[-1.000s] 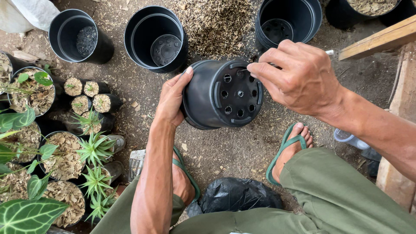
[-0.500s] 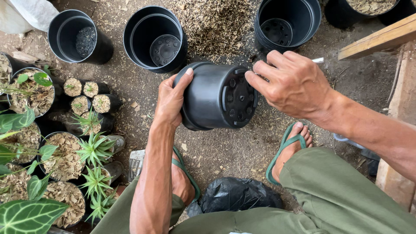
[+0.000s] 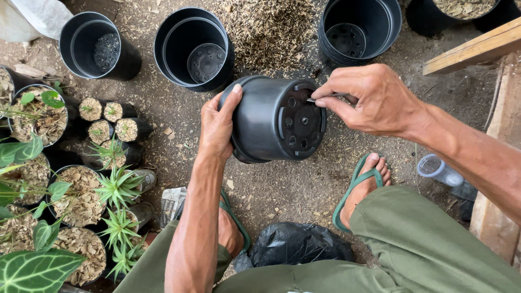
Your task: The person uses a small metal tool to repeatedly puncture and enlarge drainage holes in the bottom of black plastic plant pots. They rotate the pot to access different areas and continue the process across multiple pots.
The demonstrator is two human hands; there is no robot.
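Head view, looking down. Partly hidden: a thin metal tool (image 3: 324, 99) pinched in the right hand (image 3: 374, 100); only a short grey sliver shows between thumb and fingertips, so its kind cannot be told. The black pot's (image 3: 277, 119) mouth faces away, under the left hand (image 3: 218, 123), and is out of sight. A clear plastic bottle (image 3: 438, 170) below the right wrist is cut off by the forearm.

Pot: smooth black plastic, round, tapered, lying on its side, its ribbed base with round drain holes turned toward the right hand. Ground (image 3: 179, 135): dirt strewn with pale husk chips.

Left hand: palm wrapped over the pot's rim, thumb on top, closed on it and holding it off the ground. Right hand: fingers together, clamped on the tool, its tip at the upper edge of the pot's base. Beyond both hands stand three empty black pots (image 3: 192, 49).
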